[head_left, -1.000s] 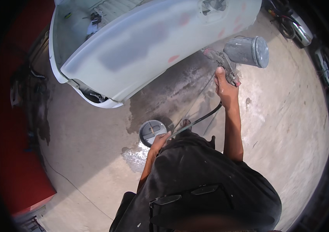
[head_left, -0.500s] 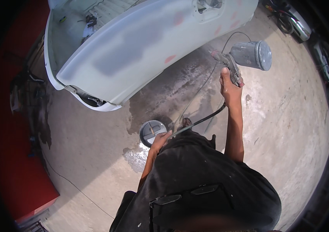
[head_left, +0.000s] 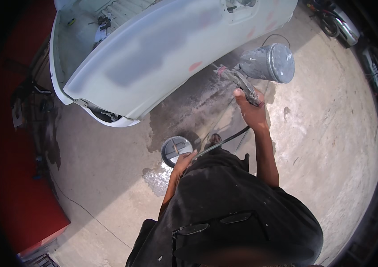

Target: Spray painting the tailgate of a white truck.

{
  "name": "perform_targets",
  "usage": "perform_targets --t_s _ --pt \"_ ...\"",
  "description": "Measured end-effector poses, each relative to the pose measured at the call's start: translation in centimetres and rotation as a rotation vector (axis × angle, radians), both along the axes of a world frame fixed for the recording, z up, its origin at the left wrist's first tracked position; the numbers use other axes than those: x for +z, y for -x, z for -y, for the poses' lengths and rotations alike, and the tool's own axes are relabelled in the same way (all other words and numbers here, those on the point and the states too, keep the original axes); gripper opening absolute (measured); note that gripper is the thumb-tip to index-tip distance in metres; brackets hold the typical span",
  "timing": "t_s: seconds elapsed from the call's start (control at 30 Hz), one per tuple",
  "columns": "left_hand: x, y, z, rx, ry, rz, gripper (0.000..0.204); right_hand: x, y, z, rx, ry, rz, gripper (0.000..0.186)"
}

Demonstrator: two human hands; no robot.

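Observation:
My right hand (head_left: 252, 115) grips a grimy spray gun (head_left: 238, 80) with a large grey metal cup (head_left: 267, 62), its nozzle facing the white vehicle body panel (head_left: 149, 89). That panel bears a blurry grey patch (head_left: 149, 53) and small pink spots (head_left: 195, 66). A dark hose (head_left: 227, 141) runs down from the gun to my left hand (head_left: 184, 160), whose fingers are closed on it near my waist. Beneath that hand, a round bucket (head_left: 175, 146) of grey liquid with a stick across it stands on wet concrete.
A red body or surface (head_left: 29, 191) borders the left, with dark clutter behind it. Parked motorbikes (head_left: 335, 26) line the upper right. A thin cord (head_left: 86, 209) crosses the concrete floor (head_left: 327, 147). Inside the vehicle's bed lie small tools (head_left: 104, 24).
The spray gun and my right hand have swung left, and the hand is lower than half a second ago. My left hand stays on the hose.

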State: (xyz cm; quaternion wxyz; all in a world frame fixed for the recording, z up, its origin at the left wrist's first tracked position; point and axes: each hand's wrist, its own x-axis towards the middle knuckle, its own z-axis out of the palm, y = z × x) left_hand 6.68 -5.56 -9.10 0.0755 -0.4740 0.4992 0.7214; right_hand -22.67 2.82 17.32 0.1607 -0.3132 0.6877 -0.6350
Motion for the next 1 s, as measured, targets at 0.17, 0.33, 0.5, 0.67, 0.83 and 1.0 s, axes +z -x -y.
perform_targets --t_s 0.17,0.33,0.5,0.67,0.83,1.0 --pt "-0.3 -0.4 -0.3 -0.021 0.007 0.009 0.051 -0.3 0.1 -0.2 0.132 -0.009 0.042 0.035" --pt "0.1 -0.4 -0.6 -0.001 0.019 -0.012 0.053 -1.8 1.9 -0.2 -0.067 -0.033 0.101 0.032" --pt "3.1 0.6 -0.2 -0.012 -0.029 0.04 0.056 -2.7 3.8 -0.2 -0.268 0.044 0.159 0.037" --pt "3.0 0.6 0.5 -0.028 -0.007 0.029 0.059 -2.7 4.0 -0.3 -0.327 0.071 0.129 0.037" --pt "0.9 0.3 0.6 -0.027 0.025 0.033 0.06 -0.9 2.2 -0.7 -0.222 -0.042 0.215 0.035" --pt "1.2 0.8 0.5 -0.081 0.062 0.041 0.058 0.2 0.8 -1.0 0.138 -0.025 0.113 0.038"
